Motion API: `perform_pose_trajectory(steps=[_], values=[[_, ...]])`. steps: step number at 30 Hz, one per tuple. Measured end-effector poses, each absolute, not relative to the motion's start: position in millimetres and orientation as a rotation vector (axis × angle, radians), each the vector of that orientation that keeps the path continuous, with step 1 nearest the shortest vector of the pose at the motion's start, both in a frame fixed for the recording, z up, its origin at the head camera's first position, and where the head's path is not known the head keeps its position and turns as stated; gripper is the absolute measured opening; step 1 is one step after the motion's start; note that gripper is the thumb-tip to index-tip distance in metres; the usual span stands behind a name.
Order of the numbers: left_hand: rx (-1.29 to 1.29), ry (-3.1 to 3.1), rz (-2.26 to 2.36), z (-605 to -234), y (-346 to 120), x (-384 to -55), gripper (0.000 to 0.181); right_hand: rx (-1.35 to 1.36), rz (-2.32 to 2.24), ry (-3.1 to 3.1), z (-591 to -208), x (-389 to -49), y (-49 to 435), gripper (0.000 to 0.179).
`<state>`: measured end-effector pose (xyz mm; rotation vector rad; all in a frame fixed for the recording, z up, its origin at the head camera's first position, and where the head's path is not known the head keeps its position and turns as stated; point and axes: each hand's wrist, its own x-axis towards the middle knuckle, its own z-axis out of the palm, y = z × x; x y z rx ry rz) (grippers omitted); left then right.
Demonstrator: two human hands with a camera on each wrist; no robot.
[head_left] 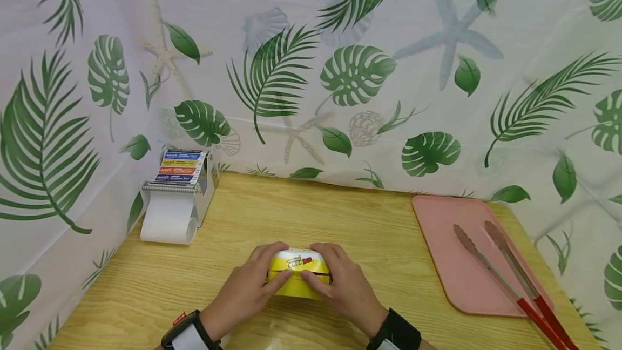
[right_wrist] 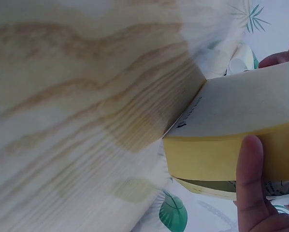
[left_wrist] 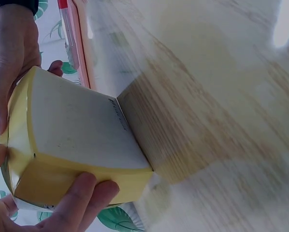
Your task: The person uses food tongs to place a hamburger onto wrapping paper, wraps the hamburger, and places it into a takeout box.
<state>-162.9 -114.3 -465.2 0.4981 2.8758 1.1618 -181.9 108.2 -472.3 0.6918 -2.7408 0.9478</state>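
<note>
A small yellow and white cardboard box (head_left: 297,286) stands on the table in front of me, its lid printed with a small picture and red lettering. My left hand (head_left: 247,287) grips its left side, thumb along the front edge of the lid. On the opposite side my right hand (head_left: 351,287) holds it the same way, both thumbs nearly meeting. In the left wrist view the box's plain white front panel (left_wrist: 81,121) meets the tabletop, and left-hand fingers (left_wrist: 77,203) press its yellow side. A gap under the lid shows beside the right hand's finger (right_wrist: 250,166) in the right wrist view.
At the back left stands a dispenser (head_left: 204,188) with coloured printed strips on top and a white paper roll (head_left: 167,217) hanging out. A pink tray (head_left: 444,242) lies on the right, with red-handled metal tongs (head_left: 522,274) across it. Leaf-patterned sheeting (head_left: 291,139) encloses the wooden table.
</note>
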Motion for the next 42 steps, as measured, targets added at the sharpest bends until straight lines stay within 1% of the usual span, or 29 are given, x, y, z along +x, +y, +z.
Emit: perform_pose_trajectory(steps=[6, 22, 26, 34, 42], values=[[0.539, 2.925, 1.114, -466.5, -114.6, -162.4, 0.049, 0.711, 0.982, -2.741, -473.1, -180.4, 109.5, 0.051], [0.552, 2.921, 1.088, -465.3, -114.8, -163.4, 0.052, 0.770, 0.954, -2.736, -475.8, -179.4, 112.3, 0.054], [0.569, 2.942, 1.064, -466.8, -115.1, -163.3, 0.056, 0.775, 1.003, -2.752, -474.5, -179.0, 113.6, 0.051], [0.556, 2.922, 1.108, -467.4, -115.3, -164.3, 0.050, 0.723, 1.123, -2.804, -469.5, -180.1, 115.1, 0.050], [0.566, 2.858, 1.125, -467.7, -115.4, -166.5, 0.062, 0.673, 1.247, -2.868, -468.4, -181.0, 118.2, 0.050]])
